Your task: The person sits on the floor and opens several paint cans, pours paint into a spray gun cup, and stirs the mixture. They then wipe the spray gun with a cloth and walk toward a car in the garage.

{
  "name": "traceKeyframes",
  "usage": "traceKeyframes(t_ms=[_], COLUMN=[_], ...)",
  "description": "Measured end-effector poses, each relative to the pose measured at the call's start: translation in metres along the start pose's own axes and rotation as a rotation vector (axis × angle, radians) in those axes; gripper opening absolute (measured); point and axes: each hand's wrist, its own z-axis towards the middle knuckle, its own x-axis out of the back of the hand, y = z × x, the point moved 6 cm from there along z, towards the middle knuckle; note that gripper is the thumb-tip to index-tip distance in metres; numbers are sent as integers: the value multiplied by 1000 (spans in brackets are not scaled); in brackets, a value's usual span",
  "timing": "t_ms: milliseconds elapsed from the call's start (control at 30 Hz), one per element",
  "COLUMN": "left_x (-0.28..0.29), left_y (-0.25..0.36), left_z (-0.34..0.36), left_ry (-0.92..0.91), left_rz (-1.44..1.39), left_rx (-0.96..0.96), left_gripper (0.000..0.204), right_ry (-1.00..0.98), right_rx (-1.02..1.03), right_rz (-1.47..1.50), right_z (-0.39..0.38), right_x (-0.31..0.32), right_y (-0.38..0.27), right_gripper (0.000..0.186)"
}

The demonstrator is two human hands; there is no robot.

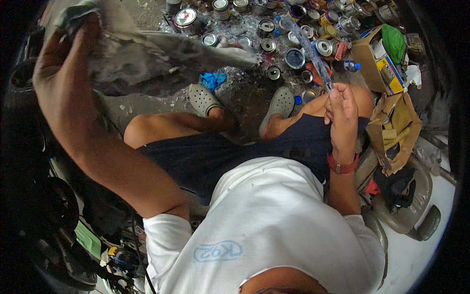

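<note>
My left hand is raised at the far left, its fingers closed on a bunched rag. A large grey and white sheet-like piece, smeared by motion, stretches from beside that hand toward the middle; whether it is part of the rag I cannot tell. Over my right knee, my right hand grips the lower end of a long, flat, paint-stained stick. The stick points up and to the left, above the paint cans, clear of my left hand.
Several paint cans crowd the stained floor beyond my feet. Blue crumpled plastic lies by my left clog. On the right stand a cardboard box with a green bag and a torn paper bag.
</note>
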Motion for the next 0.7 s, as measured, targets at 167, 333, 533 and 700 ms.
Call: traceKeyframes(t_ms=[167,333,533,700], left_x=[7,8,-33,-134], left_y=[-2,-44,-142,-272], left_z=[36,62,78,14], left_ry=[-23,-42,-16,-263], left_rz=[390,534,745,627], left_rx=[-87,-61,-44,141], left_gripper=[41,47,44,39], right_ry=[6,42,154,272], right_rx=[-21,-21,79,212], right_rz=[70,54,113,85], right_z=[3,5,13,15], right_x=[4,15,30,38], right_y=[4,8,8,-7], right_gripper=[25,24,22,23])
